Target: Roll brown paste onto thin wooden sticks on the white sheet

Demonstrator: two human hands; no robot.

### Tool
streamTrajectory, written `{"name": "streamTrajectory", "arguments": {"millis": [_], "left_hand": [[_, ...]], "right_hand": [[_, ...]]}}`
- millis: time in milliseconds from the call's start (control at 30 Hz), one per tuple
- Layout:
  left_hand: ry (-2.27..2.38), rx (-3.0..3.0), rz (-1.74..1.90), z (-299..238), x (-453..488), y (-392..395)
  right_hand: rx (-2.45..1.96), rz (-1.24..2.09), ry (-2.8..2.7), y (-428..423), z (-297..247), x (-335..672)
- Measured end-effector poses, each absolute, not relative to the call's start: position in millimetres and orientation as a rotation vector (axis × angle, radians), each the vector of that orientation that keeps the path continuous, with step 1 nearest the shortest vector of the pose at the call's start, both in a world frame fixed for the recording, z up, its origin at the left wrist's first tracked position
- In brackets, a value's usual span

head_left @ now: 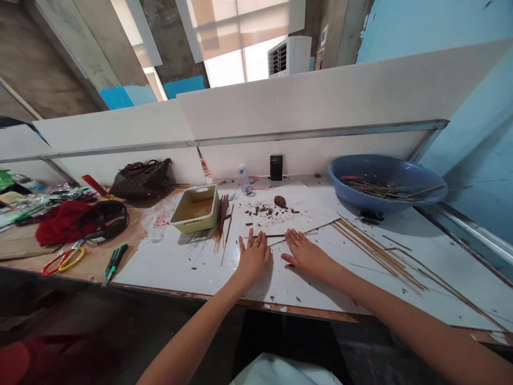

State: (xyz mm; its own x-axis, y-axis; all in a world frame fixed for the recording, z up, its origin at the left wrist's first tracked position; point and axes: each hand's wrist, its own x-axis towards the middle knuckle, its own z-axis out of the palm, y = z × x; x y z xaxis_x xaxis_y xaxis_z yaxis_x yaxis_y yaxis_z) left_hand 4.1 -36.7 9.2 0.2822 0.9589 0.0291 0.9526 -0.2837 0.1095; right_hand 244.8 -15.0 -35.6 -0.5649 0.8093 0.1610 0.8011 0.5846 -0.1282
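Note:
My left hand (252,259) lies flat on the white table top with its fingers spread. To its right, my right hand (306,255) is also flat, fingers stretched out and palm down. Under the fingertips of both runs a thin dark brown strand (273,236), partly hidden by them. A thin stick (324,226) reaches out beyond my right fingers. Just past the hands are a brown clay-like lump (280,201) and scattered brown crumbs (266,211). A bundle of brown-coated sticks (221,222) lies left of my left hand.
A green basin (176,224) holds brownish liquid. Bare sticks (372,251) and a blue tub (344,195) of sticks are at right. A bottle (244,179) and phone (276,167) stand behind. Scissors (64,260), green-handled pliers (115,262) and a bag (142,181) lie left.

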Motion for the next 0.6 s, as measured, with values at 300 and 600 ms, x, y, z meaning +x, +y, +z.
{"name": "streamTrajectory", "arguments": {"millis": [300, 600], "left_hand": [[1.901, 2.376, 0.039, 29, 16, -8], [1.872, 2.448, 0.031, 17, 1, -34]], "right_hand": [[-1.453, 0.077, -2.609, 21, -18, 235], [-1.378, 0.074, -2.576, -11, -34, 243]]}}
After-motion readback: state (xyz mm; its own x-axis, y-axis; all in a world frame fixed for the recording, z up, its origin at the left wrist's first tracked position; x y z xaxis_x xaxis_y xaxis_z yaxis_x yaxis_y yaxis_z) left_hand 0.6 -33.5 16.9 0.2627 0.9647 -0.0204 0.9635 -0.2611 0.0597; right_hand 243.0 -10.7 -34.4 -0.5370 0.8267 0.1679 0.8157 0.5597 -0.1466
